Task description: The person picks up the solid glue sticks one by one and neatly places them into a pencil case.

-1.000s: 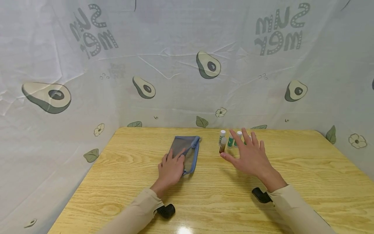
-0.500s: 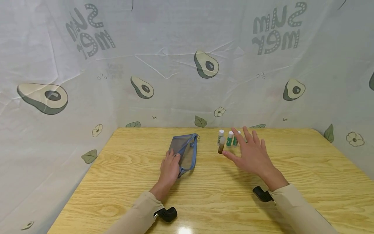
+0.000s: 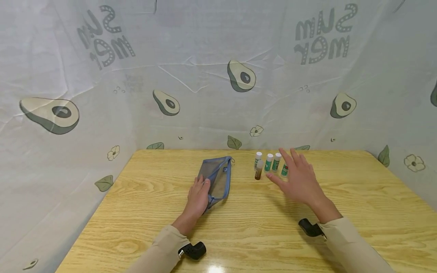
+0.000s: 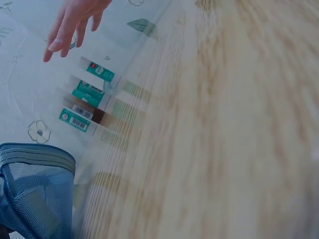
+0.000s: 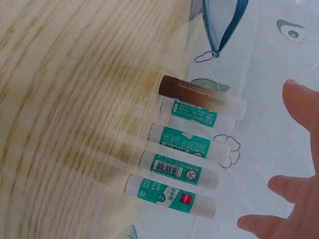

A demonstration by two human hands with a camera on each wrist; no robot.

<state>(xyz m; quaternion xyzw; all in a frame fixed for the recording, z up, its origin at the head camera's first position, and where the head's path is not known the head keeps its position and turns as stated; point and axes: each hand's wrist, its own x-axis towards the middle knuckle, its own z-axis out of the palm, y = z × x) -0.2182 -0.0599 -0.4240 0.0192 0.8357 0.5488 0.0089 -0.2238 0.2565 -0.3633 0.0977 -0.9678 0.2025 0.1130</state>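
Observation:
My left hand [image 3: 198,198] holds the left side of a blue-edged mesh zip pouch [image 3: 222,185], thumb toward its opening. The pouch's mouth gapes, and its mesh wall [image 4: 45,191] rises from the table in the left wrist view. My right hand [image 3: 302,182], fingers spread and holding nothing, hovers just in front of the glue sticks [image 3: 269,163]. Several of these stand upright with green labels and white caps; one label [image 5: 167,194] faces the right wrist camera. A brown tube with a pale top [image 3: 258,171] stands nearest the pouch. Part of the rightmost glue stick is hidden behind my right hand.
Everything stands on a wood-grain table [image 3: 239,235], with the pouch left of the glue sticks. A white cloth [image 3: 198,125] printed with avocados, leaves and flowers hangs along the back and sides. A black wrist camera [image 3: 192,250] sits at my left cuff.
My left hand has shifted left, drawing the pouch's side back so its mouth gapes wider. My right hand has moved slightly right, uncovering more of the glue sticks.

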